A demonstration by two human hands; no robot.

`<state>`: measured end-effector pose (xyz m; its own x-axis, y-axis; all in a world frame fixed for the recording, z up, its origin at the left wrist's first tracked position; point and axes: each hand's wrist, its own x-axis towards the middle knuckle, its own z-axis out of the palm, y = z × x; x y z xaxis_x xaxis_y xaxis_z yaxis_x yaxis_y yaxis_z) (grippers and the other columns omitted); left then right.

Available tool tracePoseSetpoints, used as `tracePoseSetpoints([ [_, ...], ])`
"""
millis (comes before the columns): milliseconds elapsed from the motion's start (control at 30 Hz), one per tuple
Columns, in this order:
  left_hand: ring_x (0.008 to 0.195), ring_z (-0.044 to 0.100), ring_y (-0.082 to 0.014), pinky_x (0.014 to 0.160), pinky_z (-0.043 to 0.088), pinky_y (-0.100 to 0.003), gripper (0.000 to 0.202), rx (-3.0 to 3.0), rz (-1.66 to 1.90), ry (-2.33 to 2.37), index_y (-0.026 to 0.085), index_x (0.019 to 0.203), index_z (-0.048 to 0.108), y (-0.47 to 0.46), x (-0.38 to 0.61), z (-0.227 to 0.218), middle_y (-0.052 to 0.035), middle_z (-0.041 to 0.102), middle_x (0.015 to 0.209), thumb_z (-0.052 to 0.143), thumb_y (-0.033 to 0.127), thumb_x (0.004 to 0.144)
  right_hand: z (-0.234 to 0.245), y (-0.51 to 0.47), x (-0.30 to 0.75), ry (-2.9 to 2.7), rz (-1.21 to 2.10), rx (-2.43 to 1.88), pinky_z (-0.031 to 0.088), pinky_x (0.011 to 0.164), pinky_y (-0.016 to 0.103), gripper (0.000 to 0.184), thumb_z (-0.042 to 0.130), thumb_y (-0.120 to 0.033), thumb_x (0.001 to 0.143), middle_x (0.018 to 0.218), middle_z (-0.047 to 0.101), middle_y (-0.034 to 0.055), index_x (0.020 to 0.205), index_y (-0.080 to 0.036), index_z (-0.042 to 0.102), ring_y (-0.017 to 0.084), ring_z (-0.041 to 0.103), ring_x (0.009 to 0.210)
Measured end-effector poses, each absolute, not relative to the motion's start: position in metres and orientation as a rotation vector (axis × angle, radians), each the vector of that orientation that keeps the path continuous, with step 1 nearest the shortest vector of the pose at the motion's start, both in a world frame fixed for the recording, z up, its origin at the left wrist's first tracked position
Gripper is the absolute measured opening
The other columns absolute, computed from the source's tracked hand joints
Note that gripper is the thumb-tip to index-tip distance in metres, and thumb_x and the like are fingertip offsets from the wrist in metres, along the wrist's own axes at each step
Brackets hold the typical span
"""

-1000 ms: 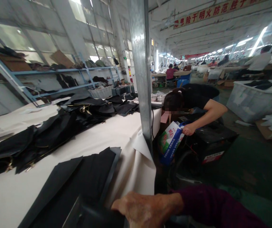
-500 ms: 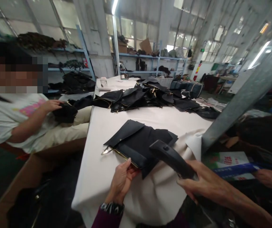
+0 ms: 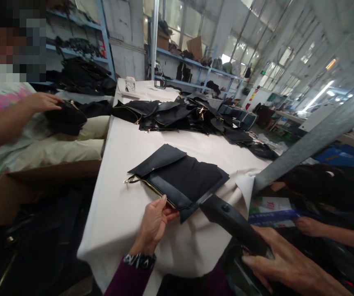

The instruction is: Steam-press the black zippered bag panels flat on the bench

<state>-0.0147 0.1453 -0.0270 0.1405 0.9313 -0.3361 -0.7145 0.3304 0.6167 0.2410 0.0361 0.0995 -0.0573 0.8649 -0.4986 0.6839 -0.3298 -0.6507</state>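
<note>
My left hand (image 3: pixel 154 224) pinches the near edge of a flat black leather piece with a gold zipper (image 3: pixel 180 181), which lies on the white table (image 3: pixel 124 205). My right hand (image 3: pixel 283 265) grips the rear of a long black handheld tool (image 3: pixel 231 222). The tool's front end points up and left, close to the leather's near right corner. Both sleeves are dark purple.
A heap of black zippered pieces (image 3: pixel 177 115) covers the far table. A seated person in a white shirt (image 3: pixel 16 123) holds a black piece (image 3: pixel 67 117) at left. A slanted metal post (image 3: pixel 313 137) rises at right; another person's hand (image 3: pixel 305 226) touches a blue-and-white box (image 3: pixel 272 207).
The view swung left from the post and bent-over person to the table. My left hand came to grip the leather piece, and the black tool dropped lower toward the table's near right corner.
</note>
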Motion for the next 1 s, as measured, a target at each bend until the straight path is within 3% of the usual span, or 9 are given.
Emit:
tracePoseSetpoints([
  [100, 0.062, 0.068, -0.0204, 0.057, 0.057, -0.032, 0.031, 0.359, 1.215, 0.767, 0.008, 0.076, 0.064, 0.144, -0.015, -0.026, -0.0091, 0.073, 0.071, 0.077, 0.033, 0.065, 0.103, 0.04, 0.227, -1.781, 1.316, -2.064, 0.05, 0.071, 0.03, 0.048, 0.062, -0.05, 0.079, 0.106, 0.063, 0.0045, 0.12, -0.026, 0.054, 0.025, 0.062, 0.09],
  [267, 0.059, 0.067, -0.0178, 0.057, 0.056, -0.029, 0.034, 0.42, 1.202, 0.806, 0.009, 0.073, 0.064, 0.14, -0.012, -0.026, -0.0079, 0.072, 0.068, 0.077, 0.039, 0.064, 0.093, 0.07, 0.195, -1.808, 1.535, -1.858, 0.045, 0.055, 0.025, 0.034, 0.061, -0.041, 0.083, 0.071, 0.06, -0.0021, 0.108, -0.019, 0.054, 0.017, 0.059, 0.063],
  [400, 0.06, 0.067, -0.0175, 0.057, 0.055, -0.028, 0.035, 0.422, 1.224, 0.824, 0.009, 0.074, 0.064, 0.139, -0.011, -0.026, -0.0069, 0.072, 0.068, 0.077, 0.04, 0.064, 0.095, 0.085, 0.193, -1.793, 1.473, -1.77, 0.045, 0.056, 0.024, 0.039, 0.061, -0.044, 0.085, 0.066, 0.059, -0.0042, 0.113, -0.02, 0.051, 0.015, 0.059, 0.062],
  [600, 0.063, 0.068, -0.0207, 0.059, 0.057, -0.033, 0.034, 0.397, 1.223, 0.812, 0.009, 0.078, 0.064, 0.142, -0.01, -0.026, -0.0081, 0.072, 0.07, 0.074, 0.039, 0.066, 0.115, 0.058, 0.221, -1.671, 1.338, -2.097, 0.049, 0.059, 0.029, 0.05, 0.061, -0.049, 0.08, 0.089, 0.064, 0.002, 0.122, -0.024, 0.049, 0.02, 0.063, 0.069],
  [733, 0.064, 0.069, -0.0212, 0.059, 0.057, -0.032, 0.033, 0.416, 1.208, 0.805, 0.01, 0.078, 0.063, 0.142, -0.011, -0.026, -0.0076, 0.072, 0.07, 0.073, 0.04, 0.068, 0.114, 0.051, 0.215, -1.742, 1.427, -2.093, 0.05, 0.078, 0.035, 0.049, 0.061, -0.044, 0.079, 0.111, 0.063, 0.0042, 0.124, -0.027, 0.05, 0.026, 0.062, 0.095],
  [800, 0.064, 0.069, -0.0212, 0.059, 0.057, -0.032, 0.033, 0.429, 1.199, 0.804, 0.01, 0.079, 0.064, 0.142, -0.012, -0.026, -0.0074, 0.072, 0.07, 0.073, 0.04, 0.068, 0.107, 0.059, 0.207, -1.767, 1.457, -2.03, 0.05, 0.076, 0.033, 0.042, 0.062, -0.041, 0.079, 0.103, 0.065, 0.004, 0.117, -0.024, 0.055, 0.025, 0.062, 0.093],
  [933, 0.064, 0.069, -0.0213, 0.06, 0.057, -0.033, 0.033, 0.472, 1.192, 0.82, 0.01, 0.076, 0.065, 0.14, -0.012, -0.027, -0.0082, 0.073, 0.071, 0.072, 0.041, 0.069, 0.091, 0.085, 0.198, -1.791, 1.496, -1.799, 0.046, 0.056, 0.026, 0.034, 0.062, -0.039, 0.083, 0.068, 0.062, -0.0026, 0.11, -0.019, 0.055, 0.017, 0.061, 0.063],
  [1000, 0.064, 0.069, -0.0212, 0.061, 0.058, -0.033, 0.033, 0.489, 1.189, 0.839, 0.009, 0.075, 0.065, 0.139, -0.011, -0.027, -0.009, 0.073, 0.072, 0.071, 0.042, 0.07, 0.088, 0.096, 0.2, -1.799, 1.476, -1.7, 0.044, 0.053, 0.024, 0.021, 0.061, -0.035, 0.085, 0.061, 0.06, -0.0042, 0.096, -0.018, 0.058, 0.014, 0.058, 0.056],
])
